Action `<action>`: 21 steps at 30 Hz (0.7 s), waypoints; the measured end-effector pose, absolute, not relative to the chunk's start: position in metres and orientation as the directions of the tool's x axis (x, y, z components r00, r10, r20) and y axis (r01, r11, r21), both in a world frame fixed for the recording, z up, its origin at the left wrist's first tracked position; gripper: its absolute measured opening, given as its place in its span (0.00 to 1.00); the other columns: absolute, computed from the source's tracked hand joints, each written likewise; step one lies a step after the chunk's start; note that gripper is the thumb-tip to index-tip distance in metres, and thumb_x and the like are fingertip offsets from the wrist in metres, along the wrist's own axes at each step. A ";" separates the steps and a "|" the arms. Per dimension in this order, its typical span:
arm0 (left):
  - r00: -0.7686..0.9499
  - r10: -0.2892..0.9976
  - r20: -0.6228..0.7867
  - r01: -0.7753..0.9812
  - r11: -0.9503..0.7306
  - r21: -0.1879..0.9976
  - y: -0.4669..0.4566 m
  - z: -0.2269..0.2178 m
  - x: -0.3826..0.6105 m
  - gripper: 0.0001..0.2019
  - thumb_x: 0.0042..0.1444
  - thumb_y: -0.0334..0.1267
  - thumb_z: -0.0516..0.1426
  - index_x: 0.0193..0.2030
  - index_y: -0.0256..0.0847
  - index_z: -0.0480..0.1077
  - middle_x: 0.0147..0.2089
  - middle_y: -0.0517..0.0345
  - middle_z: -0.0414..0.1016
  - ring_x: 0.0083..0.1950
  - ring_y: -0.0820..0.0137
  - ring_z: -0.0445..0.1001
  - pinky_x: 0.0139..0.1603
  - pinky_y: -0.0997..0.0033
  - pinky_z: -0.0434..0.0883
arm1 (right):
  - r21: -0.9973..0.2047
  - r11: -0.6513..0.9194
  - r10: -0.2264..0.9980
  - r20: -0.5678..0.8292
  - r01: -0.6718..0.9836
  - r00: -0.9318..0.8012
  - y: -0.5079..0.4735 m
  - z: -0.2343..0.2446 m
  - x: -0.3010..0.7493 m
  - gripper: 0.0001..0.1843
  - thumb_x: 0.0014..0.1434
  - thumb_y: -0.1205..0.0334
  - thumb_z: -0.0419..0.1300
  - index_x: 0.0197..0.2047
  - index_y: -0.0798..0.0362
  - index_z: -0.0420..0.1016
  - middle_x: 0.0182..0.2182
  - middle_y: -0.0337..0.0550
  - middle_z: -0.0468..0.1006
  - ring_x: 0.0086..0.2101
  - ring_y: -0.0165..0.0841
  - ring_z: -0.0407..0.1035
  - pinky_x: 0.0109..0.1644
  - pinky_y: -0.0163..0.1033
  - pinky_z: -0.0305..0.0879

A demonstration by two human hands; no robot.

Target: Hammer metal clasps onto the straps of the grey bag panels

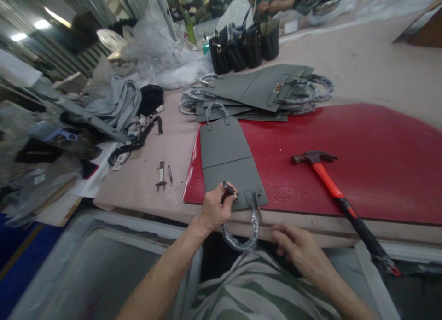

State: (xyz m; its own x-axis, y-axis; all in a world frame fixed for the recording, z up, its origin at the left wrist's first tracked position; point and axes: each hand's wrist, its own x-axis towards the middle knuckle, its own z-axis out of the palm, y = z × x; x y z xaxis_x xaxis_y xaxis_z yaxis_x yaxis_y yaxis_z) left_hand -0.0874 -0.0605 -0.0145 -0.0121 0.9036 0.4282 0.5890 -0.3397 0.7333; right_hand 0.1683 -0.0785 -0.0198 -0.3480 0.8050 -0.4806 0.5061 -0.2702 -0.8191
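A slate-grey leather bag panel [226, 161] lies on a glossy red board [345, 172], and its looped handle [240, 239] gleams silvery under clear plastic wrap. A small black tool [229, 188] stands out dark against the grey. A hammer [322, 170] has a bright orange-red shaft that turns to a black grip, beneath a dark steel head. Farther off, near-black bags [243, 46] stand on a pale beige tabletop [352, 53]. Across the bottom, a shirt [262, 292] shows wide stripes of dark green and off-white.
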 end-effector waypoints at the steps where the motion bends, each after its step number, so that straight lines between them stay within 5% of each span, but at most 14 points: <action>1: -0.007 0.901 0.433 0.593 -0.345 0.728 -0.061 -0.015 -0.088 0.07 0.60 0.30 0.56 0.44 0.41 0.68 0.38 0.55 0.79 0.38 0.70 0.79 0.42 0.73 0.76 | -0.808 -0.218 0.869 -0.416 0.548 -0.268 -0.072 -0.014 0.182 0.19 0.59 0.47 0.52 0.37 0.52 0.75 0.23 0.41 0.76 0.25 0.35 0.70 0.31 0.39 0.65; 5: 0.008 0.899 0.438 0.605 -0.353 0.714 -0.061 -0.015 -0.089 0.07 0.60 0.30 0.55 0.45 0.41 0.68 0.39 0.54 0.79 0.38 0.69 0.80 0.43 0.73 0.76 | -0.611 0.052 0.998 0.060 0.790 -0.019 -0.042 0.002 0.227 0.20 0.60 0.46 0.52 0.42 0.52 0.75 0.37 0.50 0.79 0.36 0.42 0.73 0.42 0.45 0.67; 8: 0.022 0.898 0.439 0.618 -0.358 0.700 -0.062 -0.016 -0.089 0.06 0.61 0.31 0.55 0.45 0.41 0.68 0.40 0.54 0.79 0.39 0.69 0.80 0.43 0.72 0.76 | -0.291 0.222 0.949 0.282 0.931 -0.138 -0.027 0.006 0.241 0.19 0.63 0.49 0.51 0.43 0.55 0.73 0.41 0.57 0.76 0.40 0.46 0.70 0.44 0.47 0.66; 12: 0.019 0.897 0.441 0.603 -0.362 0.711 -0.062 -0.016 -0.089 0.07 0.60 0.30 0.55 0.45 0.40 0.68 0.39 0.54 0.78 0.38 0.69 0.79 0.42 0.72 0.76 | 0.040 0.197 0.927 0.317 0.980 -0.200 -0.023 0.006 0.244 0.21 0.66 0.50 0.51 0.46 0.59 0.74 0.45 0.62 0.74 0.42 0.50 0.67 0.42 0.50 0.61; 16: 0.005 0.903 0.429 0.591 -0.349 0.728 -0.061 -0.015 -0.089 0.07 0.60 0.30 0.55 0.45 0.41 0.68 0.39 0.55 0.78 0.38 0.69 0.79 0.42 0.72 0.75 | 0.115 0.020 0.913 0.404 0.993 -0.065 -0.011 0.007 0.252 0.27 0.67 0.49 0.50 0.57 0.65 0.69 0.57 0.69 0.67 0.53 0.57 0.60 0.47 0.53 0.56; 21: 0.011 0.909 0.418 0.588 -0.344 0.732 -0.060 -0.019 -0.090 0.07 0.60 0.29 0.55 0.45 0.41 0.68 0.39 0.54 0.78 0.39 0.68 0.79 0.42 0.71 0.75 | 0.154 0.060 0.998 0.026 0.986 -0.065 0.021 0.017 0.274 0.24 0.70 0.53 0.43 0.44 0.60 0.74 0.41 0.64 0.73 0.39 0.47 0.67 0.37 0.45 0.55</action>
